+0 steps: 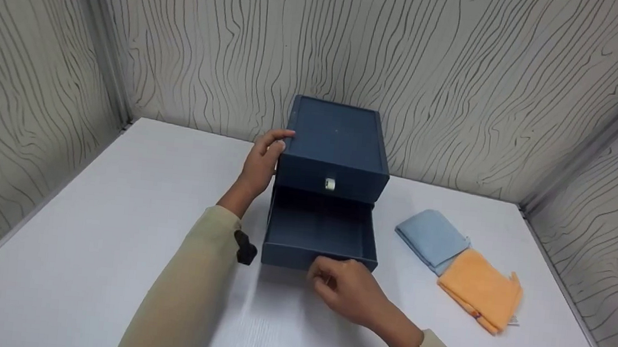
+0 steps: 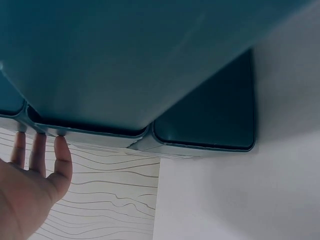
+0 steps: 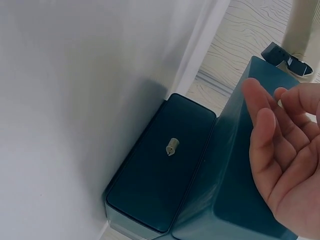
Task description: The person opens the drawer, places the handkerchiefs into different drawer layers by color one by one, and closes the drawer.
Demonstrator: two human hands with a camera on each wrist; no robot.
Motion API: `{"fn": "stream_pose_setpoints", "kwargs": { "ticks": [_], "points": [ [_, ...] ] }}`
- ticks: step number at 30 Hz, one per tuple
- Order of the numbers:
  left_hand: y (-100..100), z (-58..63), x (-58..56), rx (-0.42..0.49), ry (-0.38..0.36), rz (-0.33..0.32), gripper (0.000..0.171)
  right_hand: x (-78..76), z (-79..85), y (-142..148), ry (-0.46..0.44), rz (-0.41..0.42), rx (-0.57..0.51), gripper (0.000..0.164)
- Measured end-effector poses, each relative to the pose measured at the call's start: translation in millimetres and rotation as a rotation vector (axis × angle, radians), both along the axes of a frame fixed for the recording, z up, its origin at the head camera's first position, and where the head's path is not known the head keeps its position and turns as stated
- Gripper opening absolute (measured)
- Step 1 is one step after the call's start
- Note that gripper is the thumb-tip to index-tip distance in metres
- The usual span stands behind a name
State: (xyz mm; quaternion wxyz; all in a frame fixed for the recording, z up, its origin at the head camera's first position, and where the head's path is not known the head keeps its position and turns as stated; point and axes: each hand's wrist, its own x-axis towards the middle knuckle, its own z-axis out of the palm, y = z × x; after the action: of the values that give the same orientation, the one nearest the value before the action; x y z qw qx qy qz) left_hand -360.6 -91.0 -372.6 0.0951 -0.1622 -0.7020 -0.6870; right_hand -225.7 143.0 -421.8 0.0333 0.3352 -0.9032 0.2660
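A dark blue drawer unit (image 1: 341,134) stands against the back wall, its top drawer closed, with a pale knob (image 1: 330,184) on the front. Below that, the middle drawer (image 1: 291,257) is pulled far out, and its visible inside is bare. My left hand (image 1: 262,160) steadies the unit's left side, fingers extended; in the left wrist view the fingertips touch the frame's edge. At the front of the pulled-out drawer, my right hand (image 1: 351,292) has its fingers curled and pinches the drawer knob, mostly hidden by the fingers. The right wrist view shows the closed bottom drawer (image 3: 150,192) with its own knob (image 3: 172,146).
To the right of the unit lie a folded light blue cloth (image 1: 432,236) and a folded orange cloth (image 1: 482,289), overlapping at a corner. The white table (image 1: 111,222) is bordered by wood-grain patterned walls (image 1: 231,35) at the back and both sides.
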Motion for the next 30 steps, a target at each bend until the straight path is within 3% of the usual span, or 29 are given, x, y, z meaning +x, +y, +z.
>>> {"fn": "stream_pose_setpoints", "kwargs": {
  "ticks": [7,13,24,30],
  "points": [
    [-0.4,-10.4,-10.2,-0.032,0.003,0.020,0.039,2.8,2.5,0.1,-0.042,0.009,-0.006,0.012],
    [0.7,-11.3,-10.0,-0.031,0.029,0.033,0.039,8.2,9.6,6.6,-0.094,0.053,0.022,0.013],
    [1.2,-12.7,-10.3,-0.014,0.042,0.011,0.038,14.4,47.6,40.5,-0.299,0.268,0.148,0.028],
    [1.4,-13.1,-9.8,-0.017,0.041,0.014,0.038,10.4,61.2,62.0,-0.257,0.409,0.004,0.032]
  ]
}}
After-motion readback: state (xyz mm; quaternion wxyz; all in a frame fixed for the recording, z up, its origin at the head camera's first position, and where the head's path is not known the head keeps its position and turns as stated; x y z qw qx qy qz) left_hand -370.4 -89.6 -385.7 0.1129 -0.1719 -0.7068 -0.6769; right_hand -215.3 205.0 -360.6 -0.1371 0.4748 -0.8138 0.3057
